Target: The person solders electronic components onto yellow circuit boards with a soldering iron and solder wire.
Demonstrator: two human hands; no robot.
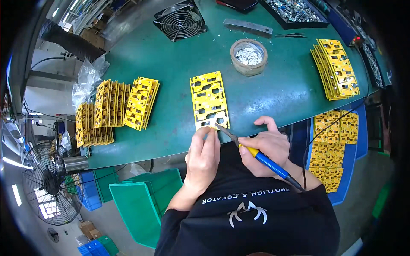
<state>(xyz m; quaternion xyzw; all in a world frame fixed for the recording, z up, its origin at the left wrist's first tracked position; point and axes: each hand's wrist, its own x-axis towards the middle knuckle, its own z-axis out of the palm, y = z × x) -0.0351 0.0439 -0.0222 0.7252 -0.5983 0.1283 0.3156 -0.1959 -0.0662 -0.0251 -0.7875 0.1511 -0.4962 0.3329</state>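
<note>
A yellow circuit board panel (209,96) with dark cut-outs lies flat on the green table in front of me. My right hand (267,149) grips a soldering iron (269,164) by its blue and yellow handle. The iron's tip points at the near end of the panel. My left hand (203,153) is closed at that same end, its fingertips pressed together over the panel's near edge, close to the iron's tip. Whatever those fingers pinch is hidden or too small to name.
Stacked yellow panels stand at the left (112,103) and right (335,70). Beyond my panel are a round tub (249,57) of small silvery parts, a metal bar (247,27), tweezers (290,35) and a black fan (180,22). A blue bin (348,166) holds more panels.
</note>
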